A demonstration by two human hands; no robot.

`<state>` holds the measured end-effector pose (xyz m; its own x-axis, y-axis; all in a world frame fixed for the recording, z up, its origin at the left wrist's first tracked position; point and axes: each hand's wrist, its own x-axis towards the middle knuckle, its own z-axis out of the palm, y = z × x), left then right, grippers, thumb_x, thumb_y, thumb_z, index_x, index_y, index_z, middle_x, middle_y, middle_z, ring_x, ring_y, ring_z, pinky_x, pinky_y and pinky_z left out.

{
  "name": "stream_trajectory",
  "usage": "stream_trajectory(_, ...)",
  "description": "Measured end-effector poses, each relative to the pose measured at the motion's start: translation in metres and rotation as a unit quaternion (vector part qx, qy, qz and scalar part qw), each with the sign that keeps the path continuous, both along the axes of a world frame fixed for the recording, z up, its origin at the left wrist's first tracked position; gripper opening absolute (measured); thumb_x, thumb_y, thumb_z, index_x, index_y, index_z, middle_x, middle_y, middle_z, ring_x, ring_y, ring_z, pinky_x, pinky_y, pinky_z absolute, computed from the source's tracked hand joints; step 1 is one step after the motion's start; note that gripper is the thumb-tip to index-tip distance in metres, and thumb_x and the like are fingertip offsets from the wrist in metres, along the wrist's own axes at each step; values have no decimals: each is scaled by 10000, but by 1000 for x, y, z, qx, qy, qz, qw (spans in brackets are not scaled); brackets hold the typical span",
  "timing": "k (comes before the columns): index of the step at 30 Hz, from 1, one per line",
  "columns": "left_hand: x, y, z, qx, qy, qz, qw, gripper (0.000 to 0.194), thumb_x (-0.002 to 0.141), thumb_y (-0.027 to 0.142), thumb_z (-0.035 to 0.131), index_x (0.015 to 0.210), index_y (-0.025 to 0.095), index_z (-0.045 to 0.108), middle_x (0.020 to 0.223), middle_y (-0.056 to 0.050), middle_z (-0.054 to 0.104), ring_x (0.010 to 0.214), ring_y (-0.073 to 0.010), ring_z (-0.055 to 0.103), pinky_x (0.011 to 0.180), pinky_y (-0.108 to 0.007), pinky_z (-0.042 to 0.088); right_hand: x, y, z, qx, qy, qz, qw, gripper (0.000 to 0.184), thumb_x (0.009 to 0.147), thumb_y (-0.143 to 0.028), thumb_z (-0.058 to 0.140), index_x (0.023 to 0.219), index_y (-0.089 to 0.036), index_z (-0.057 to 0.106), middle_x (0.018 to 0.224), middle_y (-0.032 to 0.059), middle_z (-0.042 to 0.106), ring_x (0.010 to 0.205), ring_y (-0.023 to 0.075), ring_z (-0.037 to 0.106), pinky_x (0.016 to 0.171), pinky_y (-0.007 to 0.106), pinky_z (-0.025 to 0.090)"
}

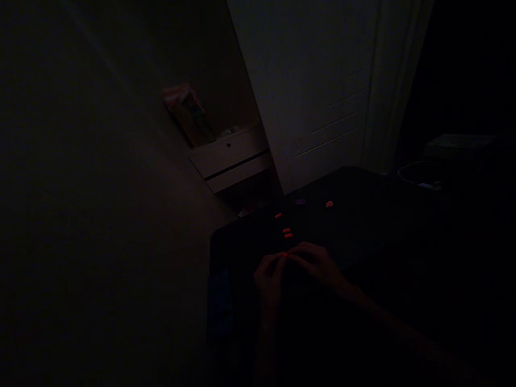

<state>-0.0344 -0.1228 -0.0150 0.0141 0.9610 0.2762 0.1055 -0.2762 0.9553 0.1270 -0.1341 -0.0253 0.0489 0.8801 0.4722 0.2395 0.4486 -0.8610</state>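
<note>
The scene is very dark. My left hand (269, 271) and my right hand (316, 260) meet fingertip to fingertip over a dark table. Pinched between them is a small glowing red piece (285, 255), too small and dim to name more exactly. Just beyond the fingers lie two short red bars (286, 230) side by side. A single red bar (278, 215) rests a little farther off. Toward the far right sits a brighter orange-red lump (329, 203), with a small purple block (300, 202) left of it.
The dark table (355, 188) ends at a pale door (322, 97). A bluish object (220, 301) lies at the table's left edge. Behind stands a white drawer unit (231, 156) with a bag-like thing (187, 110) on top. A thin cable (411, 165) curves at right.
</note>
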Motion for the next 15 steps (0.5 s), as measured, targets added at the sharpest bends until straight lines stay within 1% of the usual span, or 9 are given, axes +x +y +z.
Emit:
stream_trajectory(4, 1, -1, 3, -5, 6, 3, 1000, 161, 786, 330, 767, 860, 188, 783, 902, -64, 770, 884, -225, 709, 850, -342, 549, 1, -1, 0, 12, -3, 10, 1000, 165, 932, -369, 667, 951, -240, 767, 936, 51, 755, 875, 214, 706, 854, 347, 551)
stream_trajectory(9, 2, -1, 4, 5, 4, 1, 1000, 171, 779, 349, 774, 821, 184, 789, 865, -64, 763, 849, -223, 710, 814, -337, 558, 1, -2, 2, 39, -5, 14, 999, 207, 936, -407, 652, 968, -249, 783, 929, 61, 750, 849, 214, 706, 816, 344, 565)
stream_trajectory(15, 1, -1, 1, 8, 2, 1, 1000, 167, 788, 343, 770, 844, 189, 796, 904, -69, 768, 892, -230, 712, 851, -349, 554, 1, -1, -3, 40, -7, 18, 999, 188, 936, -392, 656, 980, -257, 779, 937, 55, 746, 861, 215, 702, 826, 349, 562)
